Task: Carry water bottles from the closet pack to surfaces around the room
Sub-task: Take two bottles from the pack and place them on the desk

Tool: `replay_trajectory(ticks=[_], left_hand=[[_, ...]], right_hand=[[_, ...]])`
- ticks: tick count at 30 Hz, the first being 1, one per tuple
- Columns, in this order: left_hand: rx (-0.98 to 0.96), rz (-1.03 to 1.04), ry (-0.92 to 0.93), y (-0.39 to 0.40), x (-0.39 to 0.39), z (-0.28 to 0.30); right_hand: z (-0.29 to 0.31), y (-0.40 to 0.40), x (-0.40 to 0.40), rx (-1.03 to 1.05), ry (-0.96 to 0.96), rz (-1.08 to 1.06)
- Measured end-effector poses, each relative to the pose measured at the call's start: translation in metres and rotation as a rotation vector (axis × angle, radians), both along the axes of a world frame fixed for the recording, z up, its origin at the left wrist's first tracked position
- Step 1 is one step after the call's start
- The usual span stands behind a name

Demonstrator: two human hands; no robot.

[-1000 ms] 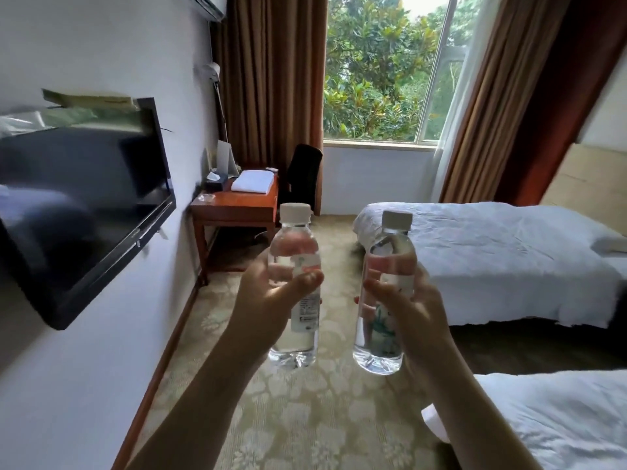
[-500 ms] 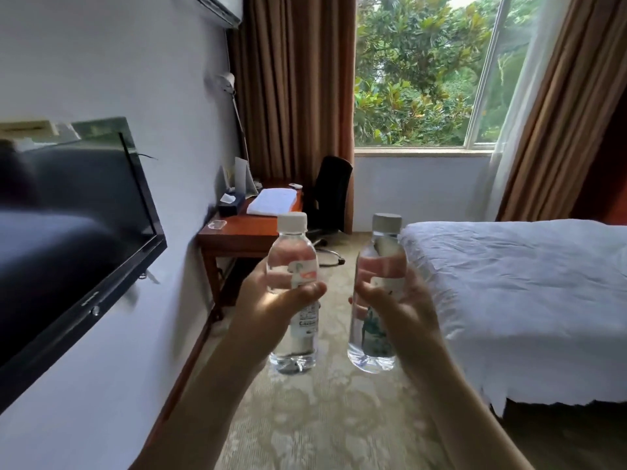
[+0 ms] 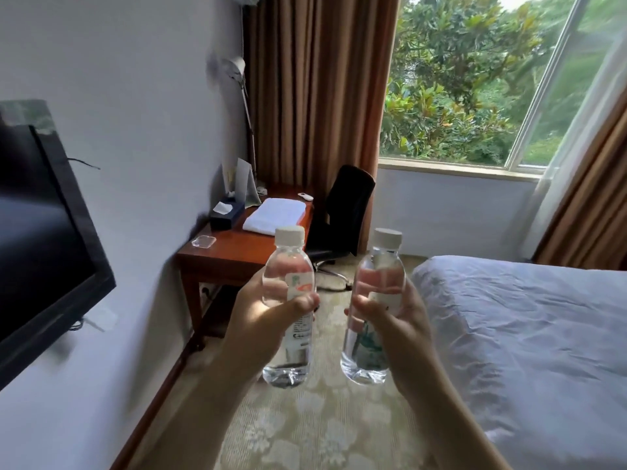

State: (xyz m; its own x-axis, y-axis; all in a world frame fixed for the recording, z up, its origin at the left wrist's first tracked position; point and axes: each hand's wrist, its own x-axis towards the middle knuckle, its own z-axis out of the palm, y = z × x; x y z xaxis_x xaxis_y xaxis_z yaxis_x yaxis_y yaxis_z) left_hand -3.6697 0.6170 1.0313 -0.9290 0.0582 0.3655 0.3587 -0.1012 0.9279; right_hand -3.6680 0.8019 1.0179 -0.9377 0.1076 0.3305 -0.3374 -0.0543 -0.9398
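I held two clear water bottles upright in front of me over the carpet, the left bottle (image 3: 289,310) gripped in my left hand (image 3: 263,320) and the right bottle (image 3: 375,310) in my right hand (image 3: 393,325), fingers curled round each. Beyond them stood a wooden desk (image 3: 234,256) with a folded towel (image 3: 274,217), a bed (image 3: 529,334) to my right.

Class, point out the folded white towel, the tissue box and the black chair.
folded white towel (image 3: 275,216), head view, middle of its top.
tissue box (image 3: 226,216), head view, dark side.
black chair (image 3: 351,201), head view, backrest.
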Motion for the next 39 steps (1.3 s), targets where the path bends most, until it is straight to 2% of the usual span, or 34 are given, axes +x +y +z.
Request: replay_trajectory(ticks=[13,18,22,30,39], left_hand=[[0.02,-0.062,-0.066,0.079,-0.336,-0.008],[0.006,0.008,-0.067,0.112,-0.449,-0.027],[0.052,0.162,-0.144,0.127,-0.53,-0.026],[0.097,0.442,-0.198,0.1,-0.646,-0.016],[0.079,0.665,-0.189,0.002,-0.775,-0.046]], right_hand=[[0.002,0.066,-0.317,0.03,-0.04,-0.014],[-0.016,0.104,-0.448,0.012,-0.021,0.064],[-0.018,0.117,-0.552,-0.022,-0.045,0.194],[-0.013,0.077,-0.716,0.059,-0.117,0.416],[-0.03,-0.027,-0.867,0.196,-0.094,0.59]])
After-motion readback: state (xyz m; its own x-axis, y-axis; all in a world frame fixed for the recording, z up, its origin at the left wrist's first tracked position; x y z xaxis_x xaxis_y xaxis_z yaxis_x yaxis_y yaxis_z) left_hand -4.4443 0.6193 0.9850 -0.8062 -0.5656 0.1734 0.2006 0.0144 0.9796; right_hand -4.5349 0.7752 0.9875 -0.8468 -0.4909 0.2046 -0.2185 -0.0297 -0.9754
